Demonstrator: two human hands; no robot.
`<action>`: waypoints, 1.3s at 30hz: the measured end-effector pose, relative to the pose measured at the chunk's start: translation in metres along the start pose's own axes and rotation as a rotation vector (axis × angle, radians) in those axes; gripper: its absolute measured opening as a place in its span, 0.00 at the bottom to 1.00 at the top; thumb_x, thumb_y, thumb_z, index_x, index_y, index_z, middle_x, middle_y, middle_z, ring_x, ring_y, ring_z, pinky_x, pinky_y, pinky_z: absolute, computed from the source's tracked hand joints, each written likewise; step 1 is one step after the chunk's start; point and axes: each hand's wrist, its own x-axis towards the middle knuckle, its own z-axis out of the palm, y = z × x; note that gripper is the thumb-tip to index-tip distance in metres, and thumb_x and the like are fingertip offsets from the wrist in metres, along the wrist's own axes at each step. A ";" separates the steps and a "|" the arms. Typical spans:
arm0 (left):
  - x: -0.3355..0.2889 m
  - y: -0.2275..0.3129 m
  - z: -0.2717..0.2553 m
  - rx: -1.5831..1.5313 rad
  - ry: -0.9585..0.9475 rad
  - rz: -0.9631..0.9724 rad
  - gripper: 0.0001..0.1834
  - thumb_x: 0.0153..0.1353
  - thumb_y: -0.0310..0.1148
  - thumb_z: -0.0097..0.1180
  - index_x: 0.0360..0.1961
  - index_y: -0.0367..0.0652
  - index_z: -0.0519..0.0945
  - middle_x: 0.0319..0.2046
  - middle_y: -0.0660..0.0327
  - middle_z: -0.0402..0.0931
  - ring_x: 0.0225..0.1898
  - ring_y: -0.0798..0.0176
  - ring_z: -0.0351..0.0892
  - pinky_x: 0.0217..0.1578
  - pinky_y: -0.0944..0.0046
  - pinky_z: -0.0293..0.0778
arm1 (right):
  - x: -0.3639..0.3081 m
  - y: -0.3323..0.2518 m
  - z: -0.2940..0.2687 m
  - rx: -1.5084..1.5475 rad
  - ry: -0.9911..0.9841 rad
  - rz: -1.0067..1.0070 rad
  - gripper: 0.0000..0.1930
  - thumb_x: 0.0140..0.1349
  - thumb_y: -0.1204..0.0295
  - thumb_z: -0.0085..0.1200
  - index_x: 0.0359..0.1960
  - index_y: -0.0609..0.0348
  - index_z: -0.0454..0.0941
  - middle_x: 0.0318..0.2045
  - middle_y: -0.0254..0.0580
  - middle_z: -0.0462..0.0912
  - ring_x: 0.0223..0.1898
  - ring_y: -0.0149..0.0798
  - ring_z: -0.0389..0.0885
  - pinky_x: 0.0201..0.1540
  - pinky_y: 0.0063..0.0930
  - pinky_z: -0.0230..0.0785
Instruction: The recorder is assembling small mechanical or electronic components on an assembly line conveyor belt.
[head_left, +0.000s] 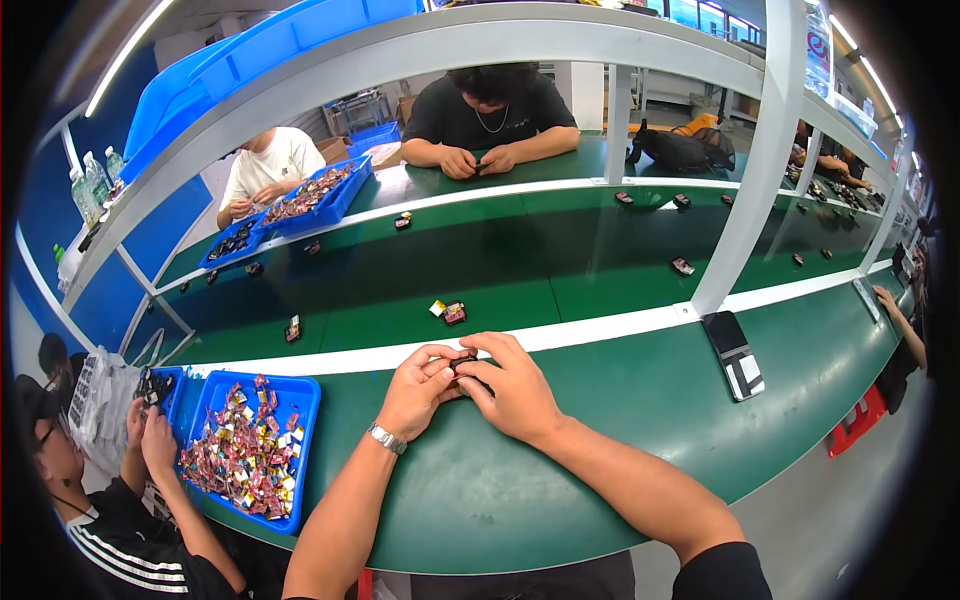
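Two hands work close together over the near part of the green desk (480,500), with a metal wristwatch (387,438) on the left wrist. The left hand (415,390) and the right hand (515,395) meet at the fingertips, pinched on a small dark part (463,365) just above the desk. Fingers hide most of it, so its seating and exact shape cannot be told. The hold looks narrow: uneven pressure from either thumb could make the piece twist, spring out or drop, and pressing blind could bend something delicate.

Left of the forearms, a blue tray (308,420) carries a loose heap of small parts (245,450); a sideways swing of the left elbow could knock its rim and spill some. Beside it, a co-worker's hands (150,435) are busy close by, so a bump from there seems possible too.

Past the hands runs a white rail (600,325). A piece that slips forward could hop over it onto the green strip (520,250) and get mixed up with a scattered piece (454,313) lying there. Whether that strip moves cannot be told.
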 end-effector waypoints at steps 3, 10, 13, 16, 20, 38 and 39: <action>0.002 0.001 0.002 -0.013 -0.011 -0.008 0.12 0.69 0.26 0.50 0.52 0.41 0.71 0.51 0.57 0.78 0.50 0.66 0.78 0.49 0.63 0.78 | 0.004 0.000 -0.002 -0.046 0.078 -0.061 0.10 0.50 0.80 0.63 0.36 0.59 0.81 0.45 0.39 0.79 0.48 0.44 0.77 0.46 0.34 0.74; 0.001 0.005 0.007 0.061 0.051 -0.063 0.11 0.70 0.23 0.46 0.52 0.42 0.72 0.48 0.60 0.79 0.47 0.71 0.78 0.47 0.68 0.78 | 0.004 0.003 0.000 -0.130 0.017 -0.080 0.10 0.49 0.81 0.63 0.34 0.59 0.81 0.41 0.39 0.78 0.41 0.43 0.79 0.39 0.32 0.76; 0.002 0.004 0.008 0.061 0.058 -0.071 0.12 0.69 0.22 0.47 0.52 0.39 0.71 0.49 0.55 0.78 0.49 0.65 0.79 0.50 0.62 0.80 | 0.005 0.000 0.002 -0.169 0.005 -0.067 0.08 0.51 0.79 0.62 0.33 0.59 0.79 0.40 0.38 0.77 0.42 0.42 0.78 0.36 0.32 0.77; 0.002 0.004 0.008 0.045 0.064 -0.068 0.12 0.69 0.21 0.47 0.52 0.38 0.71 0.48 0.55 0.78 0.50 0.64 0.79 0.52 0.60 0.80 | 0.007 -0.003 0.001 -0.206 -0.008 -0.069 0.06 0.54 0.76 0.61 0.33 0.59 0.78 0.39 0.37 0.76 0.42 0.41 0.78 0.34 0.32 0.78; 0.002 0.005 0.010 0.029 0.075 -0.077 0.11 0.69 0.21 0.46 0.52 0.39 0.71 0.48 0.55 0.78 0.50 0.64 0.79 0.52 0.60 0.80 | 0.006 -0.003 0.007 -0.261 -0.002 -0.049 0.09 0.51 0.78 0.64 0.34 0.61 0.80 0.39 0.40 0.78 0.40 0.42 0.79 0.39 0.33 0.76; 0.004 -0.003 0.016 0.227 0.211 0.005 0.08 0.68 0.24 0.50 0.47 0.38 0.73 0.42 0.58 0.80 0.39 0.71 0.80 0.37 0.70 0.78 | 0.003 0.003 0.010 0.129 0.030 0.232 0.10 0.56 0.83 0.59 0.39 0.65 0.78 0.38 0.45 0.79 0.34 0.37 0.84 0.35 0.25 0.79; 0.004 -0.006 0.014 0.273 0.219 0.035 0.08 0.68 0.24 0.49 0.47 0.38 0.73 0.41 0.59 0.80 0.37 0.72 0.79 0.35 0.71 0.77 | 0.003 0.003 0.010 0.130 0.032 0.232 0.10 0.56 0.83 0.59 0.39 0.65 0.78 0.38 0.45 0.79 0.34 0.37 0.84 0.35 0.25 0.79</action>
